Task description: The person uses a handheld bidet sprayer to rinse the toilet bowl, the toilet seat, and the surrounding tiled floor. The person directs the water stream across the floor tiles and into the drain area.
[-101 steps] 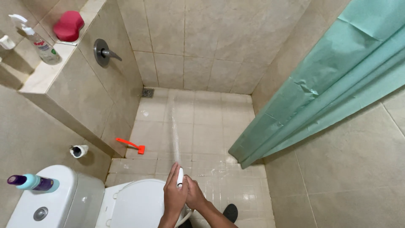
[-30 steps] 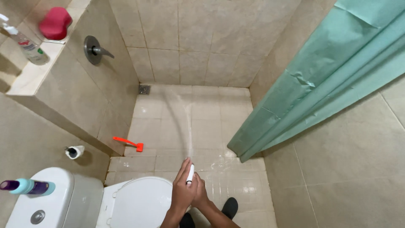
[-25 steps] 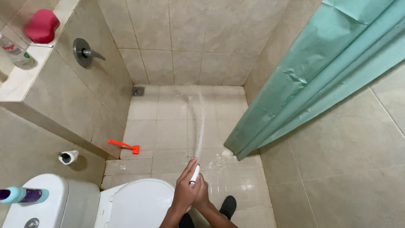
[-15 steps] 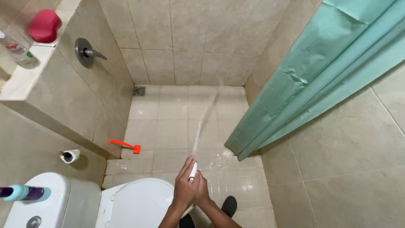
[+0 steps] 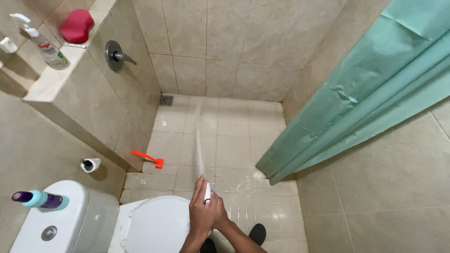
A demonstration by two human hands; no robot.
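1. Since half a second ago, our water stream has swung left: it then slanted right toward the foot of the curtain, and now it runs almost straight up the middle of the shower floor. Our hands have stayed at the bottom centre.
2. Head view, hands: our left hand (image 5: 200,213) and right hand (image 5: 219,216) are pressed together, both clamped around 1 small white spray nozzle (image 5: 207,192), whose tip pokes out above the fingers.
3. Head view, water: a thin stream (image 5: 198,145) leaves the nozzle and lands on the wet tiled shower floor (image 5: 234,136), well short of the square drain (image 5: 166,100) in the far left corner.
4. Head view, left side: a white toilet (image 5: 154,225) sits just beside our left hand, with a purple and teal bottle (image 5: 40,200) lying on its tank. A toilet paper roll (image 5: 90,164) hangs on the low wall, and an orange brush (image 5: 147,158) lies on the floor at the wall's foot.
5. Head view, upper left: a round metal shower valve (image 5: 115,54) is on the wall; a spray bottle (image 5: 44,43) and a red sponge (image 5: 76,26) rest on the ledge above.
6. Head view, right side: a green shower curtain (image 5: 370,93) hangs diagonally, its lower end near the shower's step.
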